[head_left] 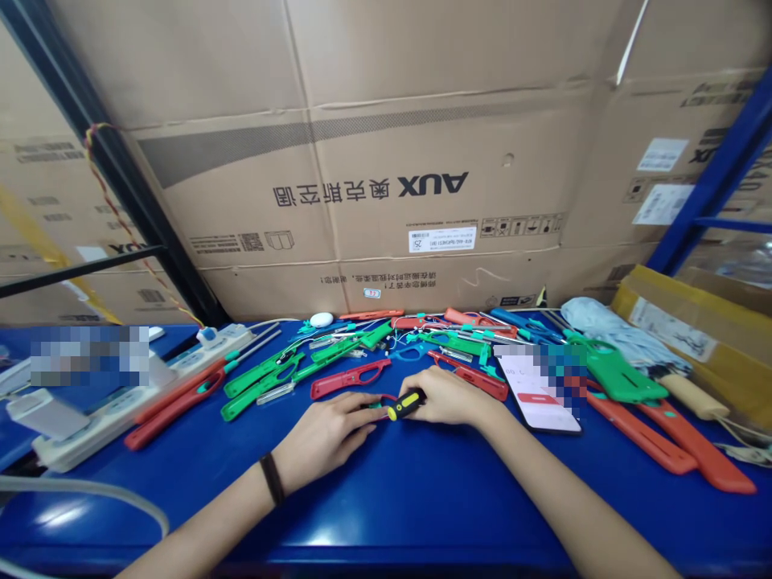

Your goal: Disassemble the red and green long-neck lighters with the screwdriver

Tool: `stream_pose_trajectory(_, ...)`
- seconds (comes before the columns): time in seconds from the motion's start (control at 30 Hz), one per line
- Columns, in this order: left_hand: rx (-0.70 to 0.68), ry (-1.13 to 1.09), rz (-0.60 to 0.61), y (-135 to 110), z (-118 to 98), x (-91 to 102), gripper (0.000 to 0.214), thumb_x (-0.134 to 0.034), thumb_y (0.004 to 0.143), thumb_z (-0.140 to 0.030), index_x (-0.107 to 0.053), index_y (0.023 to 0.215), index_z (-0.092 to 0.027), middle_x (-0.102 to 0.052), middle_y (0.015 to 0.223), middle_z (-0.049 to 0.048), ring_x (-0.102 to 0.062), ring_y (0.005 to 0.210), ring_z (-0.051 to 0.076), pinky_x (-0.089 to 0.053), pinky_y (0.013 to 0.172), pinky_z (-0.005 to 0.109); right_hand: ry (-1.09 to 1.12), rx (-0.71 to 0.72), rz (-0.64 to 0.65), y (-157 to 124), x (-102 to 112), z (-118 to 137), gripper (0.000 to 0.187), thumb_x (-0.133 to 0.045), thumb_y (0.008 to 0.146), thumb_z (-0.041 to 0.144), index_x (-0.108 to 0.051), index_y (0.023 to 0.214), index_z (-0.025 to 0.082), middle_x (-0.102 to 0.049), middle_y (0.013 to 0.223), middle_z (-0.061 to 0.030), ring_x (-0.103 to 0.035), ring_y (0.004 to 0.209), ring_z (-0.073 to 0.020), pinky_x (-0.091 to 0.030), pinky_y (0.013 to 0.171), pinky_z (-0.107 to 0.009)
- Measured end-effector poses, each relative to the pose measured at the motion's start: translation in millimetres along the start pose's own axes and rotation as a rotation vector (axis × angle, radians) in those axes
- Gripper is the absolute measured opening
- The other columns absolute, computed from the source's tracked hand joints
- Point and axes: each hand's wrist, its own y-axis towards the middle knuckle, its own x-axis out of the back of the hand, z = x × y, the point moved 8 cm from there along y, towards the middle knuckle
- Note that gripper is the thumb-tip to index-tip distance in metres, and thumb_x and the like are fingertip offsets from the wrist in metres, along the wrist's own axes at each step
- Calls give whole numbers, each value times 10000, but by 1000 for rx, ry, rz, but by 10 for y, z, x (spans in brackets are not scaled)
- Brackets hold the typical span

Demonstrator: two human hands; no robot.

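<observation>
My right hand (449,396) is closed round the black-and-yellow handle of a screwdriver (405,404), held low over the middle of the table. Just to its left, my left hand (326,428) pinches a small red plastic piece (389,397), mostly covered by fingers and handle. It looks like part of a lighter casing. Beyond my hands lies a red lighter casing half (350,379), with another red casing (474,376) to the right. Green casing halves (265,384) and loose lighter parts are spread behind and to the left.
A white power strip (121,410) with plugs runs along the left, beside red long-nosed lighters (174,410). At right lie a phone (539,394), a green lighter piece (624,374) and orange-red lighters (693,442). A large cardboard box (374,145) walls off the back.
</observation>
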Motion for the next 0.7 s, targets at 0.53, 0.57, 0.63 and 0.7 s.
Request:
stream_pose_trajectory(0.53,-1,-37,-40,14,83,-12,290,-472,916,-202,-624,1142,-301,-628,1200,13,-616,1041,173,-516,854,285,126,14,78,64,-103,-111,122,-617,763,299,-626,752,177,-623,682,8,-531,598,-121,-337,540,-206)
stream_pose_trajectory(0.57,-8,-24,-40,11,77,-18,296,-465,920,-201,-615,1155,-299,-627,1201,15,-616,1038,173,-518,853,285,130,18,77,66,-104,-111,124,-614,765,299,-623,752,176,-619,678,8,-531,600,-122,-337,543,-206)
stream_pose_trajectory(0.63,-27,10,-34,3,61,-35,314,-445,929,-200,-586,1192,-297,-621,1210,20,-617,1034,175,-522,852,292,137,32,74,70,-101,-104,117,-607,767,290,-618,746,175,-607,666,12,-528,600,-121,-335,546,-206)
stream_pose_trajectory(0.7,-42,41,-22,-6,50,-55,329,-429,938,-204,-556,1228,-296,-612,1228,22,-615,1037,179,-524,853,302,141,43,70,74,-95,-97,102,-605,764,274,-614,737,176,-592,647,18,-523,596,-118,-330,543,-205)
